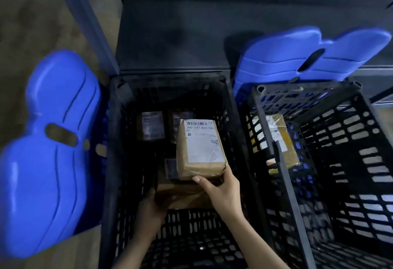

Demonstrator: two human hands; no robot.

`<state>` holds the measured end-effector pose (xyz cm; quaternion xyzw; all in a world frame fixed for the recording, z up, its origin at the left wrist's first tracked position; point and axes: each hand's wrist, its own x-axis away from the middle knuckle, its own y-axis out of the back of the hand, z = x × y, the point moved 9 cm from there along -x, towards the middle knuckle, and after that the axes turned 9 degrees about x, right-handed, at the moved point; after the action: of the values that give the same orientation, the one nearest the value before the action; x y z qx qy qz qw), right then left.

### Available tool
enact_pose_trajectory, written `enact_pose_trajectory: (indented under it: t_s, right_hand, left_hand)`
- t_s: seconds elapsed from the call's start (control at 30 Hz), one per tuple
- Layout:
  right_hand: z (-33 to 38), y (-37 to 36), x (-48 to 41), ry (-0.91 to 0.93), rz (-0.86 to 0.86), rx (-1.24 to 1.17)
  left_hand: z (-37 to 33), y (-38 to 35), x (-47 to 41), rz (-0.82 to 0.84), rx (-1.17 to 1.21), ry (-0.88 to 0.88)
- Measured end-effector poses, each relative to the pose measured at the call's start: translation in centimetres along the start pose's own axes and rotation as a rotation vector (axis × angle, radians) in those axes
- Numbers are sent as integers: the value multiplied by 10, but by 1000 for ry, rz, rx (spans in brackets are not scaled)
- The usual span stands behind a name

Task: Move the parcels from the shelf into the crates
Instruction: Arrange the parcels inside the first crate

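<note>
Left hand [152, 205], inside the centre crate [112, 141], grips the near edge of a flat brown parcel [178, 191]; right hand [221, 187] grasps the near end of the labelled parcel [201, 149] lying above it. Right crate [285, 183] contains a taped parcel [278, 139]

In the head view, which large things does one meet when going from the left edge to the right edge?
Blue plastic panel → middle crate → right crate.
</note>
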<state>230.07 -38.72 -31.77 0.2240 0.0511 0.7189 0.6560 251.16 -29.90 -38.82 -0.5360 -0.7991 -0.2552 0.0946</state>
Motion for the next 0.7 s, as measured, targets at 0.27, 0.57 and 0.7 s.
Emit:
enact_pose_trajectory:
  t_s: [0.27, 0.57, 0.7]
  right_hand:
    - [-25, -17, -15, -2, -16, 16]
    - [-42, -38, -25, 3, -8, 46]
    - [-65, -45, -23, -73, 20, 2]
  left_hand:
    - [33, -22, -19, 40, -11, 42]
    - [55, -32, -30, 56, 101, 37]
    - [66, -35, -24, 134, 91, 28]
